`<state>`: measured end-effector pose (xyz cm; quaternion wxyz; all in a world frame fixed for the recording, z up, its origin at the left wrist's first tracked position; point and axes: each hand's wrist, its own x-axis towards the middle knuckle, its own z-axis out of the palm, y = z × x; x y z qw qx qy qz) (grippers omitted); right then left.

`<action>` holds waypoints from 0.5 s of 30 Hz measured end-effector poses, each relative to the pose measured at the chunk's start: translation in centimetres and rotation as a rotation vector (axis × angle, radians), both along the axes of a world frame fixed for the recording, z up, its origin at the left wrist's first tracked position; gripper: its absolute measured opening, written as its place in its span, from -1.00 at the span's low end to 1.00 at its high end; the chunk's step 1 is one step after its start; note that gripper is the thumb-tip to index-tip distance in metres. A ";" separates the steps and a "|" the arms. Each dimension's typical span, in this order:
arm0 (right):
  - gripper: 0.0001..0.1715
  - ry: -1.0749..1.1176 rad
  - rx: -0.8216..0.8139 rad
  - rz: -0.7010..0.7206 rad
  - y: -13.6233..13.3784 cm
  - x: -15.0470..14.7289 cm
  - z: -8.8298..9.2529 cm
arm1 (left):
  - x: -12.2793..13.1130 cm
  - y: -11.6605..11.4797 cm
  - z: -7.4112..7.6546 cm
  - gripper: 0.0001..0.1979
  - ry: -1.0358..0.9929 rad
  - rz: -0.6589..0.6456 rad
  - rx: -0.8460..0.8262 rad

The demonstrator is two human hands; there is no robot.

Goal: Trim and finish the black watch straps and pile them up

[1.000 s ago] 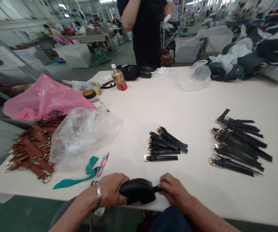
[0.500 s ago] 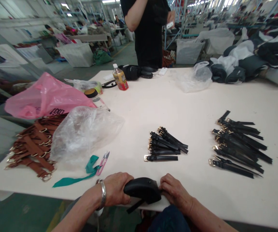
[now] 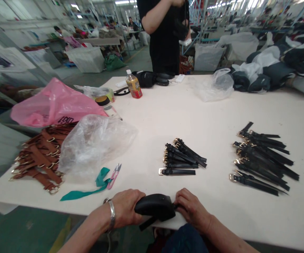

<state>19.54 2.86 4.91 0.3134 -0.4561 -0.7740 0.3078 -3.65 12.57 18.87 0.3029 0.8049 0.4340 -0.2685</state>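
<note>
A pink bag [image 3: 54, 107], thin and crinkled, lies slumped at the far left of the pale, smooth bench [image 3: 215, 130]. Brown straps [image 3: 39, 156] heap in front of it, flat and matte, with shiny rings along them. A clear bag [image 3: 94, 140], filmy and wrinkled, puffs up just beside the heap. Near it a teal ribbon [image 3: 103, 177] twists in a soft curl against the snips [image 3: 113, 177], which have pink handles and pointed metal blades.

The left hand [image 3: 127, 207], a silvery bangle [image 3: 111, 214] at its wrist, grasps the left end of a smooth black case [image 3: 157, 205], rounded along its top. The case is between the two hands at the bench's front edge, with a flat dark strip [image 3: 148, 223] slanting out below. Beyond it, slim black straps [image 3: 182, 156] with gold-toned buckles fan out. The right hand [image 3: 190, 206] pinches a thin dark piece at the case's right end, mostly hidden by the fingers. Well to the right, a larger pile [image 3: 264, 160] of similar buckled straps overlaps loosely.
</note>
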 end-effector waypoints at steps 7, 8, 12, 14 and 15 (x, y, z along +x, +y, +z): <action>-0.89 0.011 -0.034 -0.003 0.2 -0.1 0.2 | 0.0 -0.2 -0.1 -0.81 0.000 0.025 0.058; -0.90 0.013 -0.041 -0.003 0.1 -0.1 0.3 | 0.0 -0.4 -0.3 -0.80 -0.010 0.033 0.059; -0.91 -0.019 -0.068 0.047 0.5 0.3 1.6 | -1.0 -1.3 -1.0 -0.81 -0.032 0.083 0.078; -0.90 -0.063 -0.092 0.105 1.3 0.9 2.9 | -1.9 -1.8 -1.0 -0.82 -0.034 0.108 0.093; -0.88 -0.086 -0.109 0.140 1.8 1.3 3.7 | -2.4 -1.9 -1.0 -0.83 -0.032 0.119 0.100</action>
